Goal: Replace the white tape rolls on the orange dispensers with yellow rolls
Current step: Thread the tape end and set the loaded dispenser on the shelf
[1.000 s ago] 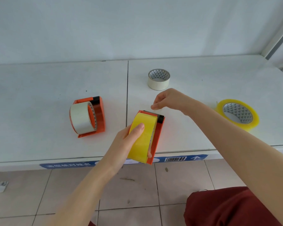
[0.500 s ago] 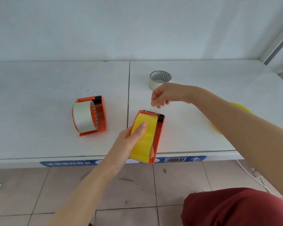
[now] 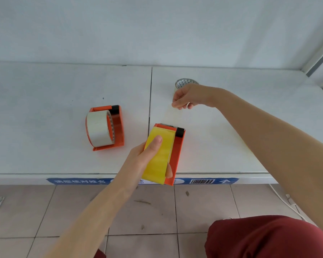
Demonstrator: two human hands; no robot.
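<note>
My left hand (image 3: 145,157) grips an orange dispenser (image 3: 176,153) loaded with a yellow roll (image 3: 159,146), thumb on top of the roll, near the table's front edge. My right hand (image 3: 186,96) pinches the free end of a pale, see-through tape strip (image 3: 168,114) stretched from the dispenser's far end. A second orange dispenser (image 3: 117,127) holding a white roll (image 3: 97,128) lies on the table to the left. A loose white roll (image 3: 183,83) stands behind my right hand, mostly hidden. My right forearm covers the spot where the other yellow roll lay.
The white table (image 3: 45,118) has a seam down its middle and a blue label strip (image 3: 78,181) on its front edge. A white wall rises behind. Tiled floor (image 3: 157,211) and a dark red garment (image 3: 268,239) lie below. A white cable (image 3: 287,202) runs at right.
My right hand has moved away from the dispenser toward the far side, drawing the tape strip out longer. My left hand keeps its grip. The loose yellow roll is now hidden by my right arm.
</note>
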